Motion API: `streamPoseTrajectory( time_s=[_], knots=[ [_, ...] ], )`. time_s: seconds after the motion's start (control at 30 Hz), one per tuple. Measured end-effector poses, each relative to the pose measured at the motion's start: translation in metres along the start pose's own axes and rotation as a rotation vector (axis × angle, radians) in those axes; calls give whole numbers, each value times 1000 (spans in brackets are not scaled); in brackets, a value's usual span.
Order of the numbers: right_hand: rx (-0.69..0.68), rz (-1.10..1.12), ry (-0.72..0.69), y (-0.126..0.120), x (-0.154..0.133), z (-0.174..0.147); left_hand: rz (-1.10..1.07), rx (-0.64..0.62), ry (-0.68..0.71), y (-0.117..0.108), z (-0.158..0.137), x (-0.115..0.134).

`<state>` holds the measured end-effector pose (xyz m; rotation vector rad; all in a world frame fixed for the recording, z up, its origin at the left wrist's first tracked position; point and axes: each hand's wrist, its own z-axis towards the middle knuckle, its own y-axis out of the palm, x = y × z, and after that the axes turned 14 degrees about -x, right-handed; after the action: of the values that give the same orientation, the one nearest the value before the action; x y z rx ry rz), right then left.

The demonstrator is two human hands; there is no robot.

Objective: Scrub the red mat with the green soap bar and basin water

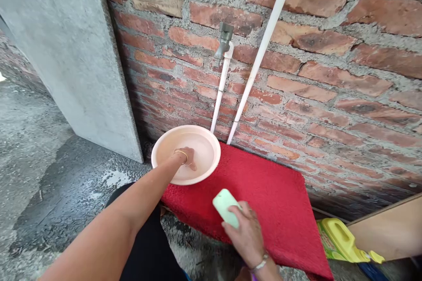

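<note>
My left hand (187, 156) reaches into the pale pink basin (158, 169), its fingers dipped in cloudy water and partly blurred by it. The fingers look stretched out, and I see nothing held in them. The basin sits on the far left end of a red cloth-covered surface (267, 180). Over the near edge of that surface, my right hand (248, 231) is closed around a pale green block with rounded corners (225, 204). Whether the block is soap or a brush, I cannot make out.
Behind the basin rises a brick wall (329, 88) with a tap (225, 37) and a white pipe (263, 52). A grey slab (75, 44) leans at the left above wet concrete (62, 175). A yellow jug (341, 239) lies tilted at the right.
</note>
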<state>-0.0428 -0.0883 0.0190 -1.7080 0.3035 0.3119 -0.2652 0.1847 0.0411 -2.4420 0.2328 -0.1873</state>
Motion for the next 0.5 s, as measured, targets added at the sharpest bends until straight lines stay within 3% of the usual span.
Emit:
streamPoseTrajectory(
  time_s=[0.07, 0.13, 0.23, 0.33, 0.5],
  knots=[
    [-70, -11, -85, 13, -37, 24, -4, -6, 0, 0, 1, -1],
    [-103, -14, -134, 21, -56, 39, -4, -6, 1, 1, 3, -2],
    [-82, -43, -110, 21, -45, 48, -7, 9, 7, 2, 7, -4],
    [0, -76, 19, 8, 8, 36, -18, 17, 21, 3, 9, -5],
    [207, -46, 352, -31, 152, -30, -16, 14, 29, 3, 9, -5]
  ],
)
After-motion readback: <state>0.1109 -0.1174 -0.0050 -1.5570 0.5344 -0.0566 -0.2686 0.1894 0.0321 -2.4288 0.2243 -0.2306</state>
